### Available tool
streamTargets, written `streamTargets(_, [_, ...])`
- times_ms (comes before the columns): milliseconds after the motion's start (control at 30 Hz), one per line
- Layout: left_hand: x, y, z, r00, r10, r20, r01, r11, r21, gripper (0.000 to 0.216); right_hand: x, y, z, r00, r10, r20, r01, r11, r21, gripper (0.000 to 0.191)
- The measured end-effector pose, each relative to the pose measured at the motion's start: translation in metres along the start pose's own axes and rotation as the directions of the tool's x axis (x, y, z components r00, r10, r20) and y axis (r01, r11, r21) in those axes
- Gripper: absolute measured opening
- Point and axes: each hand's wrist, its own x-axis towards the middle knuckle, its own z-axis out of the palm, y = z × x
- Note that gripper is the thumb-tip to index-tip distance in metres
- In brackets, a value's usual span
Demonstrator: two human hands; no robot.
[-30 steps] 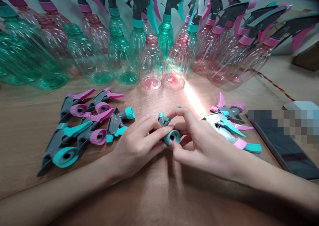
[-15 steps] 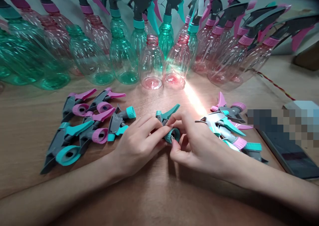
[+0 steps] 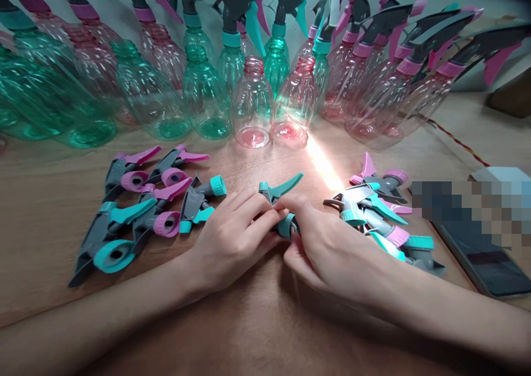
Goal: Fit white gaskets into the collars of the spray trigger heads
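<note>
Between both hands, low over the middle of the table, is a grey spray trigger head with a teal lever and a teal collar. My left hand is closed round its body from the left. At the collar, my right hand has its thumb and fingers pinched together. Something small and greyish shows at the right thumb tip inside the collar opening, too hidden to name. The fingers cover most of the grey body. To the left lie several loose trigger heads with pink or teal collars.
Another pile of trigger heads lies beside my right forearm. A dark phone is at the right edge. Along the back stand several clear green bottles and pink bottles, some topped with trigger heads. A twisted wire runs at the right.
My right fingers have closed further over the teal collar, whose opening now faces more to the right and is mostly covered. The lever has shifted slightly right. My left hand keeps its grip.
</note>
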Motion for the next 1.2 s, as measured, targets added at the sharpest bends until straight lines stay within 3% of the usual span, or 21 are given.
streamTargets(300, [-0.001, -0.001, 0.0, 0.994, -0.092, 0.053, 0.093, 0.995, -0.03, 0.018, 0.007, 0.005, -0.011, 0.991, 0.125, 0.044, -0.13, 0.983, 0.133, 0.033])
streamTargets(400, [0.0, -0.002, -0.001, 0.986, -0.147, 0.083, 0.152, 0.987, -0.059, 0.021, 0.009, 0.008, -0.022, 0.986, 0.145, 0.084, -0.16, 0.963, 0.215, 0.023])
streamTargets(500, [0.0, -0.002, -0.002, 0.977, -0.185, 0.106, 0.194, 0.978, -0.081, 0.023, 0.01, 0.012, -0.029, 0.977, 0.197, 0.077, -0.206, 0.969, 0.135, 0.009])
streamTargets(600, [0.0, -0.001, -0.003, 0.972, -0.204, 0.116, 0.214, 0.973, -0.083, 0.018, 0.01, 0.015, -0.034, 0.98, 0.2, 0.015, -0.2, 0.979, 0.04, 0.012])
streamTargets(700, [0.0, -0.001, -0.003, 0.965, -0.228, 0.128, 0.241, 0.966, -0.095, 0.016, 0.01, 0.016, -0.041, 0.976, 0.216, -0.002, -0.216, 0.975, 0.051, 0.017])
streamTargets(967, [0.002, 0.0, -0.005, 0.959, -0.251, 0.132, 0.269, 0.953, -0.141, 0.018, 0.007, 0.018, -0.057, 0.967, 0.241, 0.082, -0.254, 0.927, 0.276, 0.023])
streamTargets(1200, [0.001, -0.001, -0.005, 0.971, -0.215, 0.106, 0.23, 0.959, -0.163, 0.021, 0.01, 0.015, -0.054, 0.947, 0.234, 0.218, -0.311, 0.838, 0.449, 0.022])
